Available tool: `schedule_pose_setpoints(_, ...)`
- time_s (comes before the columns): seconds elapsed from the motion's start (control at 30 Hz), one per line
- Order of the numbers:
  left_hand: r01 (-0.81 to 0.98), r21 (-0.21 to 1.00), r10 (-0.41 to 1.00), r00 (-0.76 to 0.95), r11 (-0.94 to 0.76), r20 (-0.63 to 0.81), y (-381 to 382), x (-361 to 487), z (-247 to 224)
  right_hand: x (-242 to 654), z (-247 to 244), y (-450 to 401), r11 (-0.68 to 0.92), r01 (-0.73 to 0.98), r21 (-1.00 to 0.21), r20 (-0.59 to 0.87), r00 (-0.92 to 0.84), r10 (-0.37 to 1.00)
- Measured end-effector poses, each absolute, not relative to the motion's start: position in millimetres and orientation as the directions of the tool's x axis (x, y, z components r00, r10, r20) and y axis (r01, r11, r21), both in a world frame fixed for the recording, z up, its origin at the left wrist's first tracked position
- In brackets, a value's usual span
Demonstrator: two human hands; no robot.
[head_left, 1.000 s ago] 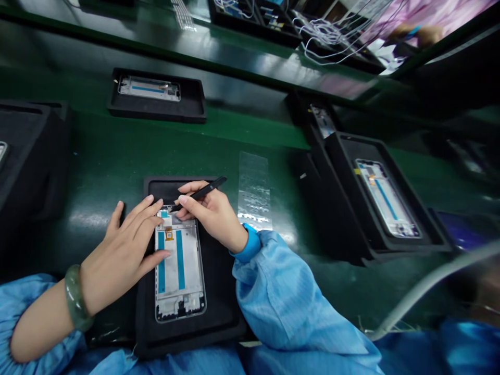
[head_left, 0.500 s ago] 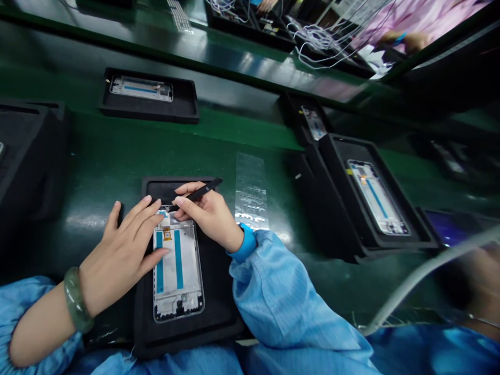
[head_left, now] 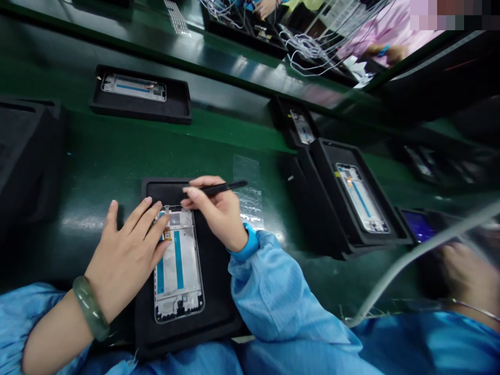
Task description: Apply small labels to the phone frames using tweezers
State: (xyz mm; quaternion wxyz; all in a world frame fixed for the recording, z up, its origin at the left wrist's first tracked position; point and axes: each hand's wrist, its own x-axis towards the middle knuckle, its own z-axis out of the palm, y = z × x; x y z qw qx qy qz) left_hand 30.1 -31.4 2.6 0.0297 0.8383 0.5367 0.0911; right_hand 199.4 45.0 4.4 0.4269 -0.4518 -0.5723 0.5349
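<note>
Left hand [head_left: 125, 255] lay spread on a phone frame [head_left: 178, 281], right hand [head_left: 219, 219] pinched a black spudger [head_left: 224, 188] above it, black foam tray [head_left: 221, 297] beneath.

2 hands: left hand [head_left: 125, 255], right hand [head_left: 214, 213]. 1 phone frame [head_left: 178, 271] bottom ctr, 3 more phone frames [head_left: 361, 198] upper L and right of ctr. 5 black foam trays [head_left: 164, 190]. 1 black stylus [head_left: 222, 187], 1 jade bangle [head_left: 90, 307], 1 clear plastic sheet [head_left: 247, 182]. Far R blurred, uncounted.

The phone frame [head_left: 178, 265] shows 2 blue stripes; the bangle [head_left: 90, 307] is mottled green.
</note>
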Motion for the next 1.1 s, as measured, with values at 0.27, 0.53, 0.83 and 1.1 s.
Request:
schedule_pose_setpoints(0.27, 0.905, 0.181, 0.92, 0.361, -0.385, 0.154, -35, 33, -3, 197, -9, 51, 0.103, 0.127, -0.987, 0.05, -0.363, 0.931)
schedule_pose_setpoints(0.53, 0.906, 0.153, 0.914, 0.369, -0.394, 0.169, -35, 33, -6, 197, -7, 48, 0.208, 0.212, -0.955, 0.116, -0.378, 0.918)
schedule_pose_setpoints(0.83, 0.906, 0.146, 0.912, 0.371, -0.397, 0.177, -36, 34, -7, 192, -6, 45, 0.473, 0.363, -0.803, 0.303, -0.433, 0.849)
schedule_pose_setpoints(1.1, 0.907, 0.149, 0.913, 0.37, -0.395, 0.169, -35, 34, -6, 195, -7, 48, 0.26, 0.28, -0.924, 0.149, -0.363, 0.92)
